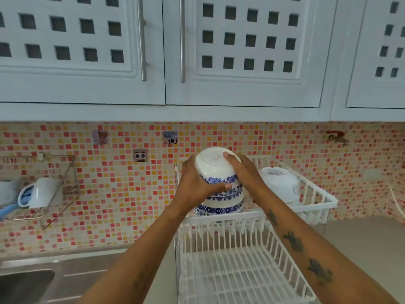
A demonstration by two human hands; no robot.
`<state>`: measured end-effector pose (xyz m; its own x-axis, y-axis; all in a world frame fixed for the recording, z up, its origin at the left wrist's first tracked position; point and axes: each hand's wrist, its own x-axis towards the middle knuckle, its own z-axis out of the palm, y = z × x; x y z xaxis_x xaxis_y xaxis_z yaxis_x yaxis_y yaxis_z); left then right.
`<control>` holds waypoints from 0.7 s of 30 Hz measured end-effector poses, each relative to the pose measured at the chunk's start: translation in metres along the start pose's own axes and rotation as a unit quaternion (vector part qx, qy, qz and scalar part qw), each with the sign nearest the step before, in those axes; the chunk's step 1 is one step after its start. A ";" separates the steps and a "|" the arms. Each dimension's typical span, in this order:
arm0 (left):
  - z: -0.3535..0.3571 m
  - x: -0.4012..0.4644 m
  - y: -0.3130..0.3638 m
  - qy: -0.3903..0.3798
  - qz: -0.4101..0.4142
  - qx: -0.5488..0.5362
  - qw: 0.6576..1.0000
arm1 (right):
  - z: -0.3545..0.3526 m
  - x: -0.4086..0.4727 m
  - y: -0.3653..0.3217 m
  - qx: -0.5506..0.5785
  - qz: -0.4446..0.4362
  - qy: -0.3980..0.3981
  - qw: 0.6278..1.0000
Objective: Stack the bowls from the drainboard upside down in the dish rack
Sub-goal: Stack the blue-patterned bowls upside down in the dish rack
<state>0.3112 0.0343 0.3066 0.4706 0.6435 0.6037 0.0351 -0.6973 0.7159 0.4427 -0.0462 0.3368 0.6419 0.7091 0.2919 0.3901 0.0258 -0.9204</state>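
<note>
Both hands hold a stack of bowls (221,189) that sits upside down in the top part of the white rack (315,198), at its left end. The bowls are white with blue flowers. The left hand (198,187) wraps the left side of the stack, its thumb across the blue band. The right hand (243,172) lies over the top bowl, with its fingers (228,155) curled on the white base. One more white bowl (279,185) sits upside down near the rack's right end, just beside the stack. The lower shelf of the rack has nothing on it. The rack stands on the desk (361,242) by the tiled wall (122,194).
</note>
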 end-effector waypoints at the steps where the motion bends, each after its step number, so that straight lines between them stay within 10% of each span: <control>1: 0.001 0.001 -0.001 -0.001 -0.003 0.005 1.000 | 0.001 0.001 0.003 0.003 0.002 0.001 1.000; 21: 0.013 0.012 -0.026 -0.111 -0.138 0.070 0.982 | 0.003 0.025 0.045 -0.003 0.096 -0.065 0.993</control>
<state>0.3274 0.0559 0.2908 0.6068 0.7397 0.2909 0.3011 -0.5527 0.7771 0.4739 -0.0249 0.3019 0.6142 0.7855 0.0756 0.2734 -0.1220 -0.9541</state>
